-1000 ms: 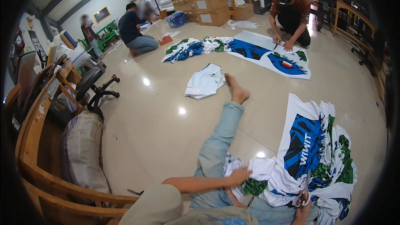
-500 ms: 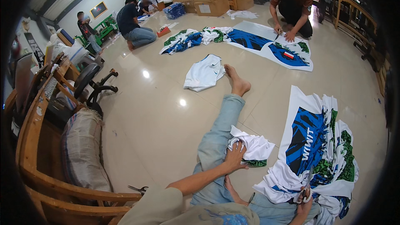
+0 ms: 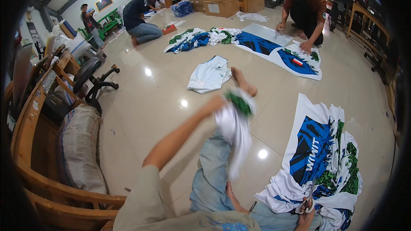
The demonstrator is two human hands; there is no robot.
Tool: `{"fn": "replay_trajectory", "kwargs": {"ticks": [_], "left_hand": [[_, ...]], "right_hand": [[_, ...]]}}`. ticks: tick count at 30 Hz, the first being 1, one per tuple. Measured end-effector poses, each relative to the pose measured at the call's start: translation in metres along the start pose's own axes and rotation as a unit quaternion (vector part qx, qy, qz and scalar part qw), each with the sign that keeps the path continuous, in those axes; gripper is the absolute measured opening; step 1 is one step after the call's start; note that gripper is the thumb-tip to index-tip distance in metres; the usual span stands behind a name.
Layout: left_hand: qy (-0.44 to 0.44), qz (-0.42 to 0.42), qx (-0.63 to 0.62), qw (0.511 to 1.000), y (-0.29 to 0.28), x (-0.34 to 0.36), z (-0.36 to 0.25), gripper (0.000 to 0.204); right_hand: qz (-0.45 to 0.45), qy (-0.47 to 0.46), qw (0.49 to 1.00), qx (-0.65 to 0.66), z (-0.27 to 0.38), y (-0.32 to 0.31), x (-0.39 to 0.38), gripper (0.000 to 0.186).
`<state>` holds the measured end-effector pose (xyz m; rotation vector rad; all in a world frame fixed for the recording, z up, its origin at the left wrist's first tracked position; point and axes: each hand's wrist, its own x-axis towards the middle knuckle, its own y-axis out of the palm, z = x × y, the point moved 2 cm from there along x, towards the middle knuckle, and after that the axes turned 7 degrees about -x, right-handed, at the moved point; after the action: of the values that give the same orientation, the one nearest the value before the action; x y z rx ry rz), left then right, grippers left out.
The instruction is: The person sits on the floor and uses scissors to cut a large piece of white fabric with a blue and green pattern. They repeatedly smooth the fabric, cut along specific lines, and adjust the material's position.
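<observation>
Meanwhile, the left hand (image 3: 218, 102) grips limp, blurred white-and-green cloth (image 3: 233, 123), the right hand (image 3: 305, 218) scissors (image 3: 312, 190).

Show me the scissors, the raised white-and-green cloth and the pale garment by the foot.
Scissors (image 3: 312, 190), head view: on the blades.
Raised white-and-green cloth (image 3: 234, 124), head view: its blurred white part.
Pale garment (image 3: 209, 75), head view: middle of the fabric.

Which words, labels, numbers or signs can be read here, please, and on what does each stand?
I will not copy the wording, but it stands as follows.
Large white capitals, legible: on the blue-and-black panel of the printed cloth.
Pale labels on the cardboard boxes: too small to read.
Framed picture: any text too small.
Pale garment: nothing legible.
White and green cloth in the left hand: too blurred.
</observation>
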<state>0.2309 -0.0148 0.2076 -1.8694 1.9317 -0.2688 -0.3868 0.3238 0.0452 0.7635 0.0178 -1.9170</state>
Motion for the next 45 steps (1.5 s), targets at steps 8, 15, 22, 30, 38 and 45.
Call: {"fn": "replay_trajectory", "kwargs": {"ticks": [8,15,22,30,38,45], "left_hand": [[0.146,-0.215,-0.071,0.963,-0.16,0.075,-0.169,0.115],[0.066,0.117,0.069,0.989,0.178,0.05,-0.013,0.104],[0.226,0.224,0.27,0.909,0.478,-0.166,0.033,0.129],[-0.036,0.034,-0.331,0.942,0.362,-0.083,0.149,0.041],[-0.017,-0.046,-0.649,0.76,0.101,-0.097,-0.039,0.051],[0.0,0.153,-0.077,0.985,0.23,-0.046,0.088,0.083]], "right_hand": [[-0.044,-0.011,0.998,-0.043,-0.005,-0.007,-0.001,0.052],[0.024,-0.058,0.997,0.054,0.017,0.015,-0.01,0.061],[0.096,-0.135,0.966,0.198,0.006,-0.013,-0.01,0.05],[0.08,-0.135,0.973,0.171,0.017,0.018,-0.005,0.049],[0.041,-0.137,0.969,0.201,0.014,-0.005,-0.007,0.052],[0.035,-0.131,0.977,0.164,-0.004,-0.012,0.012,0.051]]}}
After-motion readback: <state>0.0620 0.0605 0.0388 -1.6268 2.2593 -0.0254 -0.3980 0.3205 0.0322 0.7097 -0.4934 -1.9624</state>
